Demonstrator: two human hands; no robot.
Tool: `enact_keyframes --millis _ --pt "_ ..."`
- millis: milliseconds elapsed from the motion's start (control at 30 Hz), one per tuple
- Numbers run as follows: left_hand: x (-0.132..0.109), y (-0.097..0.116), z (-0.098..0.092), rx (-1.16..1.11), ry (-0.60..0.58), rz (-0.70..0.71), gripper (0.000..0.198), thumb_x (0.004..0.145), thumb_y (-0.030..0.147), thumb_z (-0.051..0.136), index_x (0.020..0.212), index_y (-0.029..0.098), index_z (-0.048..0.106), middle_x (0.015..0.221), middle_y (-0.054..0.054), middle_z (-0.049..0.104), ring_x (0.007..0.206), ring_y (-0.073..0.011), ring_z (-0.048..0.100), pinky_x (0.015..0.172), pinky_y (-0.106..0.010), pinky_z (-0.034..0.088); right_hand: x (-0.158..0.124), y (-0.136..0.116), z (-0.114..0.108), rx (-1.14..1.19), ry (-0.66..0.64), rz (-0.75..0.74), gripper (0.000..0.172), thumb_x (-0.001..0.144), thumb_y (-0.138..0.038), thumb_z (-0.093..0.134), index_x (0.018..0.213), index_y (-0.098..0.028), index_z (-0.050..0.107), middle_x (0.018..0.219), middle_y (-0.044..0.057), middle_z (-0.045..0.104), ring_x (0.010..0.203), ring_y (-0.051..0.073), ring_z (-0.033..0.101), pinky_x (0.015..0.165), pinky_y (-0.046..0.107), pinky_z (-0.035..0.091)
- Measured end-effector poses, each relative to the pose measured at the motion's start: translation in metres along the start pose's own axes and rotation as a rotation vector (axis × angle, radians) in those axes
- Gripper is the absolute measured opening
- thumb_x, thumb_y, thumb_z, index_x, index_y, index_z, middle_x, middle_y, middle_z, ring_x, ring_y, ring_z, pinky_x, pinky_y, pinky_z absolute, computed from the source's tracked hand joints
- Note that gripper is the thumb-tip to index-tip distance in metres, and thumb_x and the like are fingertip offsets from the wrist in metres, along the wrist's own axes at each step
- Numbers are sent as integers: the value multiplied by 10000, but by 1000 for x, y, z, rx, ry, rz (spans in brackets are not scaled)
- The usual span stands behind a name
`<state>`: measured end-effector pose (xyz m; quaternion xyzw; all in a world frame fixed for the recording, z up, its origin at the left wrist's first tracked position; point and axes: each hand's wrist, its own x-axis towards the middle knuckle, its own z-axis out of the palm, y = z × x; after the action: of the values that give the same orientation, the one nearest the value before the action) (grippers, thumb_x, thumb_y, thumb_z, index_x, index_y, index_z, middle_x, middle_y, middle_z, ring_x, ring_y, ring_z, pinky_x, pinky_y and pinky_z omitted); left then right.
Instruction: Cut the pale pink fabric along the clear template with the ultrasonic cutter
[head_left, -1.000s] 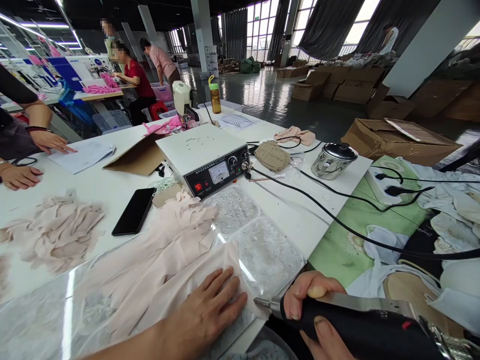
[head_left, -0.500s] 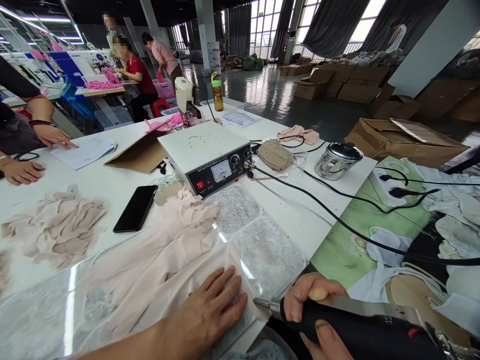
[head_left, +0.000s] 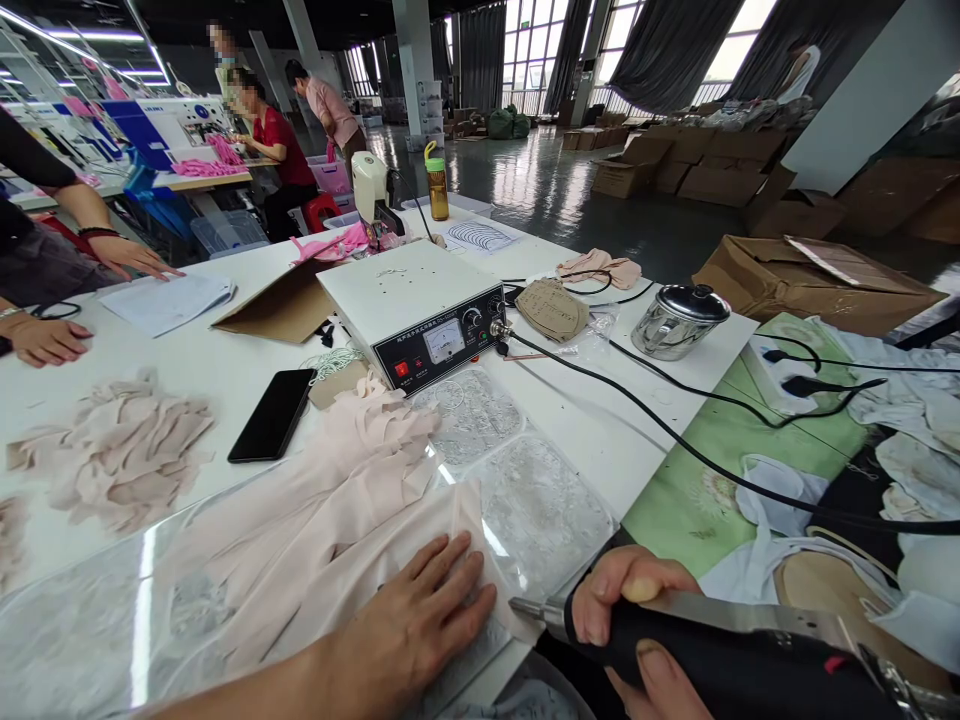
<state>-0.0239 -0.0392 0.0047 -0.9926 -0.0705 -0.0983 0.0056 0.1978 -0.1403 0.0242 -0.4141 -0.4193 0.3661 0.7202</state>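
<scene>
My left hand (head_left: 424, 620) lies flat on pale pink fabric (head_left: 352, 560), fingers stretched out, pressing it onto a clear plastic sheet (head_left: 547, 500). In my right hand (head_left: 630, 620) is a black handheld ultrasonic cutter (head_left: 720, 650) with a metal tip. That tip rests at the fabric's right edge, close beside my left fingertips; whether it touches the cloth I cannot tell. More strips of the same fabric spread up toward a white control box (head_left: 420, 300) with a dial and a red switch. A black cable leads from the box toward the right.
A black phone (head_left: 271, 416) and a heap of fabric pieces (head_left: 120, 450) lie on the left. A co-worker's hands (head_left: 135, 257) rest by white paper (head_left: 169, 302). At the right are a lidded metal cup (head_left: 679, 322), a power strip (head_left: 780, 375) and white garments (head_left: 780, 495).
The co-worker's hand at the left has slid right across the paper. My hands, the cutter and the fabric stay almost still.
</scene>
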Motion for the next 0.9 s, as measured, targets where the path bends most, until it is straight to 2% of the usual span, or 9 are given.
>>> enact_keyframes --millis 167,333,467,733,900 --pt "-1 0 2 -3 16 8 345 984 215 525 1311 108 561 1325 -167 595 1309 -348 506 1048 -480 465 -3 5 -1 3 -30 -27 62 962 -291 514 1022 -292 529 862 10 526 643 145 566 569 332 537" --pt "-2 1 5 10 6 -4 356 973 225 530 1309 113 567 1328 -158 599 1298 -364 516 1040 -488 479 1 10 9 58 75 -62 83 945 -337 542 983 -265 526 833 -2 495 628 127 549 552 298 509" --pt "-2 1 4 4 -16 -3 376 973 246 533 1327 120 553 1337 -168 590 1332 -352 485 1065 -481 462 5 15 14 64 94 -57 134 924 -376 573 966 -259 523 831 -6 495 607 117 544 538 290 493" --pt "-2 0 2 -18 -1 -4 359 995 248 512 1330 124 553 1334 -168 590 1333 -345 483 1069 -482 455 8 20 13 61 49 -92 101 938 -344 555 962 -259 506 855 -10 496 620 104 553 552 271 503" --pt "-6 0 11 -13 -5 3 383 974 205 502 1346 123 544 1371 -154 566 1358 -365 445 1069 -505 455 10 23 12 22 15 -98 87 947 -308 548 933 -261 476 855 -10 504 619 104 562 561 267 499"
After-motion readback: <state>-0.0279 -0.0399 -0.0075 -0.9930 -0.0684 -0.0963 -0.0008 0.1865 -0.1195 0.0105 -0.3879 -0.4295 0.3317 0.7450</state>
